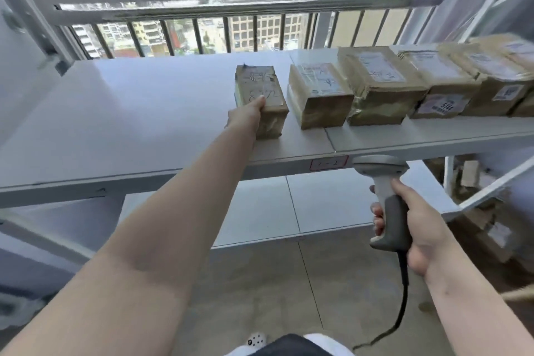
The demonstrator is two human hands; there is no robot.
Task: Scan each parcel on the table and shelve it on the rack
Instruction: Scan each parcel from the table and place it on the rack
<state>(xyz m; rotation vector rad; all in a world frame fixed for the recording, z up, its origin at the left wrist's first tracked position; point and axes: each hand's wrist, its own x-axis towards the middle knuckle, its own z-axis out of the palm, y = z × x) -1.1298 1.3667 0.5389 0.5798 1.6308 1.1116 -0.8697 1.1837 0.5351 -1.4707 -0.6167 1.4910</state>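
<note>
Head view, nearest us: our right hand (416, 222) is low and close, wrapped tight around the handle of the scanner (387, 199). Its wire hangs down toward the floor.
Left hand: our left hand (245, 118) reaches far out to the small parcel (261, 98). The thumb lies on top and the rest of the hand hugs the near left side. We cannot tell how hard it squeezes.
Where the parcel is: it sits on the white shelf (130, 113) of the rack, at the left end of a row of parcels (404, 84), just beside the next one but not touching.
How it will feel: we think it is a stiff little box wrapped in shiny brown tape, so it may be a bit slippery. It looks light enough for one hand.
Where to hold: we would hold it by its two long sides, thumb on top, not by the loose tape edges.
Other parcels: they have white labels on top and look the same kind of box.
</note>
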